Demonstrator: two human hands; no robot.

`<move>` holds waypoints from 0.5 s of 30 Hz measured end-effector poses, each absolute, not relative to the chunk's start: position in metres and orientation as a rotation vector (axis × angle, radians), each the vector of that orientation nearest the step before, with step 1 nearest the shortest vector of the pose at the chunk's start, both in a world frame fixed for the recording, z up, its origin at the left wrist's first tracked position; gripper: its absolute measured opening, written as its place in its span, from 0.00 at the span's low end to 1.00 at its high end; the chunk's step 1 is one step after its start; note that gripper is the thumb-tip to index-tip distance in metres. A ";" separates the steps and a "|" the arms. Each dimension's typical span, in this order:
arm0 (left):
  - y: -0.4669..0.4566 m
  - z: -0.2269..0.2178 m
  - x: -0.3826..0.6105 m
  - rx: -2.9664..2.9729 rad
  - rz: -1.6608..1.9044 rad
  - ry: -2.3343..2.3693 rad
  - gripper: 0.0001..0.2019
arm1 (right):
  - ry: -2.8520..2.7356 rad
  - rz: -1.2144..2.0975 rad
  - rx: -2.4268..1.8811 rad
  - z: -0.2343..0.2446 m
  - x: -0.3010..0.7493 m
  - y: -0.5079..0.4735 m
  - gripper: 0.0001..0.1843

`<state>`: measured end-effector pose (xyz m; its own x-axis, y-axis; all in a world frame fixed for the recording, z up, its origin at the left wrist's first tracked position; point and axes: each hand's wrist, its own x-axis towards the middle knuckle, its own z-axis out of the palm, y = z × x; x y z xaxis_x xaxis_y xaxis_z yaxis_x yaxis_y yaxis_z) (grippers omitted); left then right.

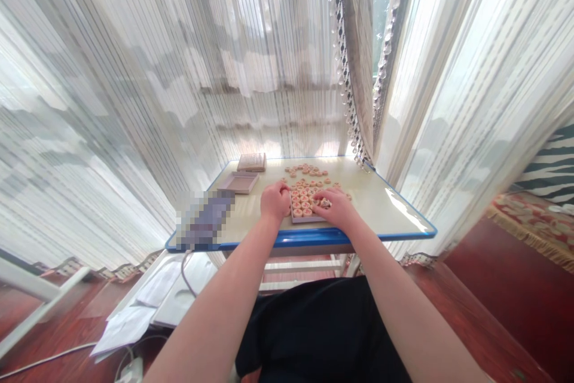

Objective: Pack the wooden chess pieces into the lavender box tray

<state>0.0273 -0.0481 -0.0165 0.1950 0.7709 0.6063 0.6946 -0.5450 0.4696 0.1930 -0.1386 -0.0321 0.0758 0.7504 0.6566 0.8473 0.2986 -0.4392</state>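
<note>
A shallow box point(308, 220) filled with rows of round Chinese chess pieces point(296, 205) lies near the table's front edge. My left hand point(275, 201) is at the box's left side with its fingers curled inward; what they hold, if anything, is hidden. Over the right part of the box, my right hand point(338, 208) has thumb and fingers bent around a Chinese chess piece point(326, 203), partly covering the pieces there. More loose pieces point(307, 169) are scattered on the table behind the box.
The pale table point(381, 210) has a raised blue edge. At its left are an open, shallow box part point(241, 183), a flat brown box or book point(252, 162) and a blurred dark object point(206, 218) with a cable. Curtains hang behind; papers point(134, 323) lie lower left.
</note>
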 end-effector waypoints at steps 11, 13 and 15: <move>-0.046 -0.018 0.027 2.315 1.282 1.447 0.11 | -1.724 -0.149 -1.526 -0.035 0.195 -0.136 0.09; -0.046 -0.018 0.027 2.321 1.278 1.444 0.11 | -1.732 -0.158 -1.530 -0.035 0.195 -0.136 0.08; -0.046 -0.018 0.027 2.326 1.273 1.437 0.11 | -1.735 -0.165 -1.534 -0.035 0.194 -0.136 0.06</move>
<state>0.0266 -0.0460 -0.0177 0.1930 0.7851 0.5886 0.6792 -0.5398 0.4973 0.1940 -0.1356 -0.0352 0.0520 0.7785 0.6255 0.8825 0.2573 -0.3937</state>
